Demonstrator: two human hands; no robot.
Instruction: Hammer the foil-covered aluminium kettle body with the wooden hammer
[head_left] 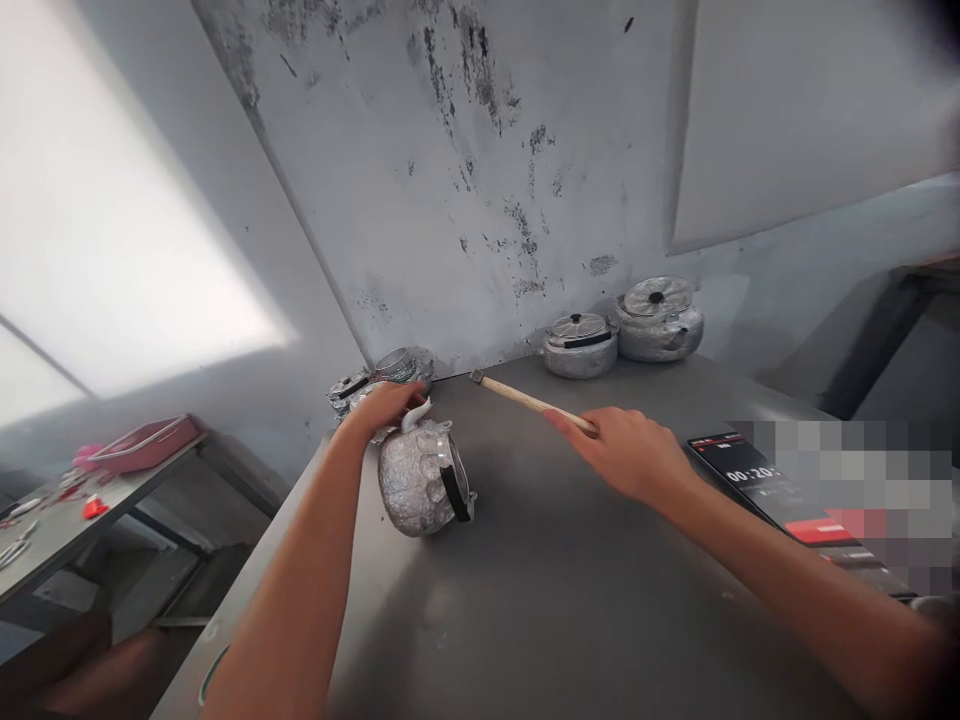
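My left hand [394,402] is closed at the spout of a dented silver metal kettle [416,485]; some of its fingers are hidden behind the spout. The kettle lies tipped on its side on the grey table [540,600], its round mouth and black handle facing right and its spout upward. In my right hand [630,450] is a thin wooden stick-like tool [529,400] with a small dark tip. That tip points left, above the table and apart from the kettle.
Two lidded kettles, a smaller one [580,347] and a larger one [660,320], stand by the wall. More metal kettles [401,365] sit behind my left hand. A phone [787,500] lies at the right. On a side table at left is a pink basket [146,445]; a person's blurred limb [90,660] shows below.
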